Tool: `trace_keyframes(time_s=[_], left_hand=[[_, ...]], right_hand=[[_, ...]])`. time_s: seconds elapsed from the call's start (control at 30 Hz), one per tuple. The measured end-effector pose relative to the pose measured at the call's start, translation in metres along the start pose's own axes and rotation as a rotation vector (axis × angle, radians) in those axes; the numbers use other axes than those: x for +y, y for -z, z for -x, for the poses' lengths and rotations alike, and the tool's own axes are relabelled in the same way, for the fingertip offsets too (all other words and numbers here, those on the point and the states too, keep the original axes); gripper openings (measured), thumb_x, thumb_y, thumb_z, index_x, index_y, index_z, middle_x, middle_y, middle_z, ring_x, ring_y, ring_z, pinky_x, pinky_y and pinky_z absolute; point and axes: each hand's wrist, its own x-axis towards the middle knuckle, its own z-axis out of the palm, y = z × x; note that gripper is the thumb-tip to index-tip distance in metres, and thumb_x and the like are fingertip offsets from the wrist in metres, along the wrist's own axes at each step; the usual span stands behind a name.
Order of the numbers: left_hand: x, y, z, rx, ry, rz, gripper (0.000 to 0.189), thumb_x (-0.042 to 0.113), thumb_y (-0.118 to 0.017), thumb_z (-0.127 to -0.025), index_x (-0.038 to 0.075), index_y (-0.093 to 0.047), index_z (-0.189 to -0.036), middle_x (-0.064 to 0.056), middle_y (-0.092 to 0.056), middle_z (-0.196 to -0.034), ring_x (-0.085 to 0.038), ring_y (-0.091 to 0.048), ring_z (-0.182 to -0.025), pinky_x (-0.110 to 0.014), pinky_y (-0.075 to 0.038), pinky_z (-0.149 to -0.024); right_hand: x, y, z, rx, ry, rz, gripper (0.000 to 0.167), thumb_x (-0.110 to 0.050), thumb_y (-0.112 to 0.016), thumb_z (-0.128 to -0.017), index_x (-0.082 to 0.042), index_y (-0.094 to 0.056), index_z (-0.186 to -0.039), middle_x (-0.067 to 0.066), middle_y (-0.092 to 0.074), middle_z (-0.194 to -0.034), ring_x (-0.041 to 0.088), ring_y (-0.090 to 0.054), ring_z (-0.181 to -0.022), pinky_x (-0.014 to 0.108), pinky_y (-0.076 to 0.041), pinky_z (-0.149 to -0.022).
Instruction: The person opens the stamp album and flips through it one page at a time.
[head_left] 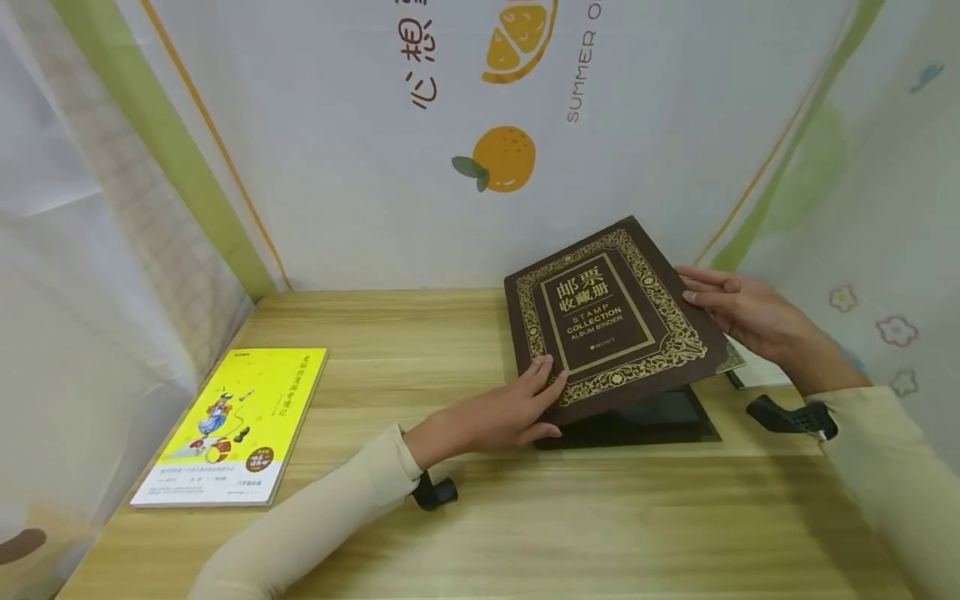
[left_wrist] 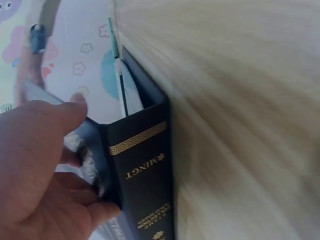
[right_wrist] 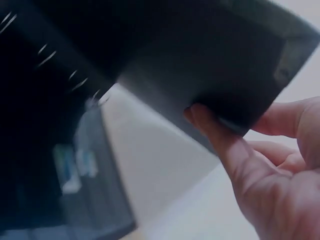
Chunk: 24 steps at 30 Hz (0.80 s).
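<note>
A dark brown stamp album (head_left: 600,321) with a gold ornamental border lies toward the right of the table, its front cover raised at a tilt. My right hand (head_left: 757,317) pinches the cover's right edge, thumb on one face and fingers on the other. My left hand (head_left: 495,412) rests on the cover's lower left, beside the spine (left_wrist: 145,175), with its fingers extended. Below the cover a black page (head_left: 652,417) shows. From the right wrist, metal rings (right_wrist: 47,55) and blurred small coloured patches (right_wrist: 75,167) are visible inside.
A yellow book (head_left: 240,417) lies flat at the table's left. Behind the album at the right, a pale booklet (head_left: 761,371) is partly hidden by my right hand and the cover. A fabric curtain (head_left: 360,208) with fruit prints hangs behind the wooden table (head_left: 525,533).
</note>
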Motion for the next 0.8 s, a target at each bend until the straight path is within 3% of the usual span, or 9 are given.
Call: trace_keyframes(time_s=[0.07, 0.17, 0.3, 0.4, 0.5, 0.6, 0.7, 0.73, 0.8], left_hand=[[-0.001, -0.003, 0.003, 0.022, -0.006, 0.024, 0.075, 0.041, -0.043, -0.108, 0.005, -0.005, -0.163, -0.025, 0.005, -0.168, -0.033, 0.004, -0.158, -0.039, -0.025, -0.125], [-0.004, -0.01, 0.007, 0.079, -0.02, 0.072, 0.076, 0.039, -0.044, -0.108, 0.004, -0.005, -0.162, -0.025, 0.006, -0.168, -0.033, 0.004, -0.158, -0.039, -0.024, -0.126], [-0.005, -0.014, 0.012, 0.144, -0.023, 0.17, 0.078, 0.036, -0.048, -0.107, 0.005, -0.004, -0.162, -0.025, 0.009, -0.168, -0.031, 0.006, -0.158, -0.041, -0.024, -0.126], [0.003, -0.008, 0.008, 0.176, -0.034, 0.226, 0.082, 0.038, -0.051, -0.106, 0.008, -0.002, -0.163, -0.022, 0.012, -0.168, -0.029, 0.007, -0.158, -0.042, -0.024, -0.126], [0.017, 0.004, -0.002, 0.22, -0.058, 0.205, 0.086, 0.042, -0.054, -0.104, 0.011, 0.0, -0.163, -0.02, 0.011, -0.169, -0.027, 0.006, -0.159, -0.043, -0.023, -0.126], [0.034, 0.02, -0.019, 0.26, -0.089, 0.122, 0.087, 0.045, -0.054, -0.103, 0.012, -0.001, -0.163, -0.021, 0.007, -0.169, -0.029, 0.004, -0.159, -0.044, -0.021, -0.127], [0.049, 0.037, -0.035, 0.278, -0.097, 0.02, 0.086, 0.047, -0.052, -0.103, 0.013, -0.002, -0.164, -0.022, 0.003, -0.169, -0.032, -0.001, -0.158, -0.045, -0.025, -0.126], [0.053, 0.043, -0.039, 0.279, -0.1, -0.005, 0.085, 0.047, -0.052, -0.103, 0.013, -0.003, -0.164, -0.021, 0.002, -0.17, -0.033, -0.002, -0.158, -0.047, -0.026, -0.125], [0.06, 0.052, -0.046, 0.265, -0.095, -0.041, 0.084, 0.048, -0.05, -0.104, 0.015, -0.002, -0.164, -0.02, 0.001, -0.17, -0.034, -0.004, -0.158, -0.049, -0.028, -0.124]], right_hand=[[-0.013, -0.007, -0.002, 0.044, -0.039, 0.089, 0.068, -0.013, -0.052, -0.106, -0.006, -0.015, -0.163, -0.004, -0.039, -0.162, -0.011, -0.06, -0.113, 0.011, -0.053, -0.079], [-0.026, -0.015, -0.005, 0.058, -0.06, 0.174, 0.067, -0.019, -0.054, -0.106, -0.011, -0.019, -0.163, 0.005, -0.009, -0.172, -0.006, -0.042, -0.14, 0.006, -0.05, -0.083], [-0.034, -0.024, -0.01, 0.032, -0.049, 0.201, 0.067, -0.021, -0.054, -0.106, -0.012, -0.019, -0.163, 0.005, -0.004, -0.172, 0.017, -0.008, -0.158, 0.005, -0.047, -0.093], [-0.038, -0.026, -0.009, 0.036, -0.051, 0.199, 0.067, -0.023, -0.054, -0.106, -0.013, -0.02, -0.163, 0.004, -0.003, -0.172, 0.02, -0.005, -0.159, 0.003, -0.045, -0.092], [-0.041, -0.029, -0.009, 0.039, -0.054, 0.222, 0.067, -0.025, -0.054, -0.106, -0.015, -0.021, -0.163, 0.002, -0.004, -0.173, 0.02, -0.005, -0.159, 0.004, -0.043, -0.097], [-0.044, -0.032, -0.009, 0.033, -0.056, 0.248, 0.067, -0.029, -0.054, -0.106, -0.016, -0.021, -0.163, 0.001, -0.005, -0.173, 0.02, -0.007, -0.159, 0.02, -0.034, -0.118], [-0.047, -0.034, -0.01, 0.031, -0.058, 0.25, 0.068, -0.032, -0.055, -0.105, -0.019, -0.021, -0.163, -0.001, -0.007, -0.172, 0.019, -0.009, -0.159, 0.036, -0.021, -0.127], [-0.048, -0.035, -0.009, 0.031, -0.06, 0.251, 0.069, -0.033, -0.055, -0.105, -0.019, -0.021, -0.163, -0.002, -0.007, -0.172, 0.017, -0.01, -0.159, 0.035, -0.021, -0.127], [-0.049, -0.039, -0.008, 0.054, -0.063, 0.254, 0.067, -0.034, -0.054, -0.105, -0.021, -0.023, -0.163, -0.002, -0.01, -0.172, 0.01, -0.021, -0.154, 0.025, -0.037, -0.115]])
